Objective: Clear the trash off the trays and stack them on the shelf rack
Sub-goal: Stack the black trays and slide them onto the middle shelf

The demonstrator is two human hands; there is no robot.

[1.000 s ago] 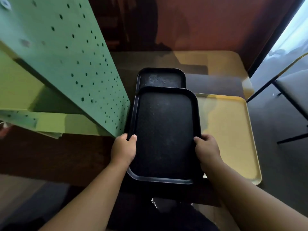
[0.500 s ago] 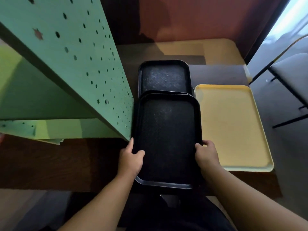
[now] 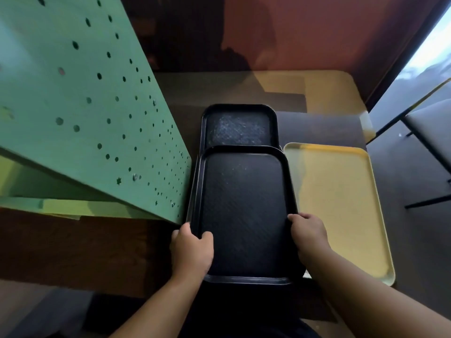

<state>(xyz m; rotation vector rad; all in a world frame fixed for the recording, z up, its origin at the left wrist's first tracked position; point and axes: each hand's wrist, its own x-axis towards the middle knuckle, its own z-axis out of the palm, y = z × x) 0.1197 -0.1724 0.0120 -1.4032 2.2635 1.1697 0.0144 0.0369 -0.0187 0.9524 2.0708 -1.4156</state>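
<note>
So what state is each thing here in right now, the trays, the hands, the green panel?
Near black tray: held at both side edges, bare of trash.
Far black tray: flat on the table, partly covered by the near one, scuffed.
Yellow tray: flat, bare.
Left hand: gripping the tray's left rim.
Right hand: gripping its right rim.
Green perforated panel: standing beside the trays.

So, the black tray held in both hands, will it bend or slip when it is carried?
Probably stiff: the black tray keeps flat though the left hand and right hand hold only its near end. The raised rim and textured surface likely help against slipping. It seems light, since fingers alone hold it.
</note>
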